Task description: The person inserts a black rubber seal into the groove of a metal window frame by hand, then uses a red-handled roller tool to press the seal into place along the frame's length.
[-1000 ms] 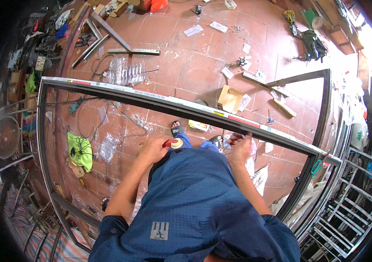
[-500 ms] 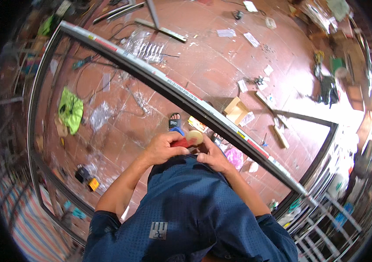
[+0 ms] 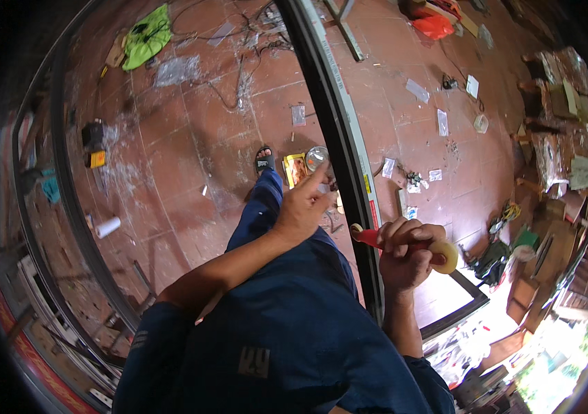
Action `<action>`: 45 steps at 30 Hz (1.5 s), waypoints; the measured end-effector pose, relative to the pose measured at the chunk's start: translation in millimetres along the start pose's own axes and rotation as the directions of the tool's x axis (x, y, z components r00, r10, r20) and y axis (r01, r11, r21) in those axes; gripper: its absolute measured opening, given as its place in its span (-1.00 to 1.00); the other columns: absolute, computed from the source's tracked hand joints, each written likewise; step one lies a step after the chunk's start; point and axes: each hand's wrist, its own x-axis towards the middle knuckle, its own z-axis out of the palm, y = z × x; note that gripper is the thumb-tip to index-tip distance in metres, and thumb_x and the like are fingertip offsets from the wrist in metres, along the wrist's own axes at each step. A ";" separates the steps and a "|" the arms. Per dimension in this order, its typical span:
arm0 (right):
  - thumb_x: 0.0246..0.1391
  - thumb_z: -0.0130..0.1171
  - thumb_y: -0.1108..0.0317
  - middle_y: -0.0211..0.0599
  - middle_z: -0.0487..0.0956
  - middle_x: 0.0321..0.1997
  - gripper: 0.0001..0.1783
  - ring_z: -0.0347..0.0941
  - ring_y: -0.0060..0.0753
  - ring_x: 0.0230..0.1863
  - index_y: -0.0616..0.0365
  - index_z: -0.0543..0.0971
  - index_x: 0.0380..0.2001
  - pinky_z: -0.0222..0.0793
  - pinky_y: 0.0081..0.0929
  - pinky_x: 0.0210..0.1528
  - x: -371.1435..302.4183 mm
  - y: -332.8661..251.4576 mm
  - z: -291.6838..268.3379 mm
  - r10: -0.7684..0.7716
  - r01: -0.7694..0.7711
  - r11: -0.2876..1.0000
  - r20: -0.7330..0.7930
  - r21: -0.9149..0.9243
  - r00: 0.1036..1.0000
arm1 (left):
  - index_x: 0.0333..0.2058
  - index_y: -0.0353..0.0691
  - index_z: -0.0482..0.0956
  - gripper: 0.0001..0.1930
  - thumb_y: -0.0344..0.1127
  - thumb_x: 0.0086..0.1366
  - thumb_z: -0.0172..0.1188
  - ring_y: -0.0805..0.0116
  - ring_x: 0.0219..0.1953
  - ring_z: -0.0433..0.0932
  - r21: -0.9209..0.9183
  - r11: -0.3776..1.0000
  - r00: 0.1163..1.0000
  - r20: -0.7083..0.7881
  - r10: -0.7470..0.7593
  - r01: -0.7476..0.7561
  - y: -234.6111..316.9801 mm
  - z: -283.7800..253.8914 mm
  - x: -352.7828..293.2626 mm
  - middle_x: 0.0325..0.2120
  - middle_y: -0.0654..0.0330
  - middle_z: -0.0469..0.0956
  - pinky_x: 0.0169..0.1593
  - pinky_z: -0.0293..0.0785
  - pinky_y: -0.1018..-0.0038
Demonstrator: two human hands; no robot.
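My right hand (image 3: 408, 259) is wrapped around a red-handled tool with a round cream end (image 3: 444, 257). The tool's narrow tip sticks out past my fingers on the left, in front of the long dark metal frame bar (image 3: 344, 131); its exact kind I cannot make out. My left hand (image 3: 303, 210) is held over my legs, left of the bar, with its index finger stretched out and nothing visible in it. Beyond that fingertip, a round clear container (image 3: 317, 158) sits on the floor beside a yellow packet (image 3: 295, 170).
The bar belongs to a large frame around me, its other dark side (image 3: 66, 179) running down the left. A green bag (image 3: 148, 38), a black-and-yellow tool (image 3: 94, 146) and a white roll (image 3: 108, 227) lie on the tiles. Wrapped goods (image 3: 563, 159) stand at right.
My hands have parted. The red-handled tool has gone to the right in my right hand, while my left hand has come off it. The view has turned, so the bar appears steeper.
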 end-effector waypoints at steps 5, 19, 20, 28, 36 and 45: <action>0.24 0.27 0.38 -0.18 0.51 -0.43 -0.78 0.48 -0.22 -0.40 0.21 0.43 -0.22 0.52 -0.27 -0.24 -6.1 11.3 -6.8 -0.090 0.121 0.975 0.169 -0.188 0.982 | 0.50 -0.31 0.10 -0.19 -0.41 0.35 0.26 0.00 0.10 0.64 0.194 0.972 0.985 -0.077 0.153 -0.136 -12.6 36.8 -10.1 0.25 -0.26 0.46 0.13 0.57 0.32; 0.34 0.22 0.18 -0.15 0.59 -0.35 -0.67 0.48 -0.36 -0.36 0.23 0.45 -0.34 0.41 -0.41 -0.23 -20.2 43.2 -29.0 0.152 -0.032 0.892 0.231 -0.452 0.961 | 0.27 -0.29 0.54 -0.50 -0.38 0.36 0.23 0.14 -0.37 0.69 0.081 0.986 0.899 -0.405 0.168 -0.148 1.9 27.2 57.2 -0.34 -0.12 0.69 -0.22 0.57 0.31; 0.35 0.22 0.18 -0.16 0.58 -0.34 -0.68 0.47 -0.36 -0.36 0.23 0.46 -0.31 0.41 -0.41 -0.24 -19.5 45.0 -23.6 0.140 -0.031 0.886 0.205 -0.463 0.969 | 0.25 -0.29 0.56 -0.52 -0.37 0.36 0.24 0.15 -0.38 0.69 0.086 0.983 0.889 -0.419 0.185 -0.164 3.9 22.9 64.3 -0.35 -0.12 0.69 -0.22 0.56 0.32; 0.31 0.24 0.24 -0.18 0.51 -0.38 -0.75 0.42 -0.38 -0.41 0.17 0.43 -0.25 0.42 -0.41 -0.29 14.0 39.8 12.5 0.116 -0.081 0.953 0.102 -0.292 0.988 | 0.17 -0.35 0.63 -0.57 -0.35 0.36 0.29 0.50 -0.56 0.61 -0.045 0.987 0.888 -0.444 0.119 -0.155 8.6 11.6 94.5 -0.51 0.17 0.68 -0.41 0.53 0.50; 0.39 0.21 0.17 -0.18 0.47 -0.55 -0.67 0.38 -0.34 -0.54 0.12 0.38 -0.35 0.41 -0.38 -0.42 50.6 73.5 4.6 -0.030 0.073 0.980 0.230 -0.184 0.973 | -0.29 -0.45 0.70 -0.76 -0.31 0.34 0.31 0.32 -0.58 0.70 -0.122 0.988 0.984 -0.139 -0.109 0.092 37.6 -30.7 117.7 -0.58 0.08 0.65 -0.51 0.58 0.42; 0.39 0.21 0.01 -0.25 0.39 -0.62 -0.57 0.36 -0.36 -0.62 0.08 0.34 -0.39 0.42 -0.40 -0.53 72.7 84.6 19.1 -0.045 0.059 0.984 0.087 -0.168 0.995 | -0.37 -0.42 0.65 -0.75 -0.29 0.36 0.31 0.33 -0.57 0.71 -0.131 0.988 0.983 -0.152 -0.103 0.083 38.5 -34.3 131.0 -0.59 0.12 0.63 -0.52 0.62 0.41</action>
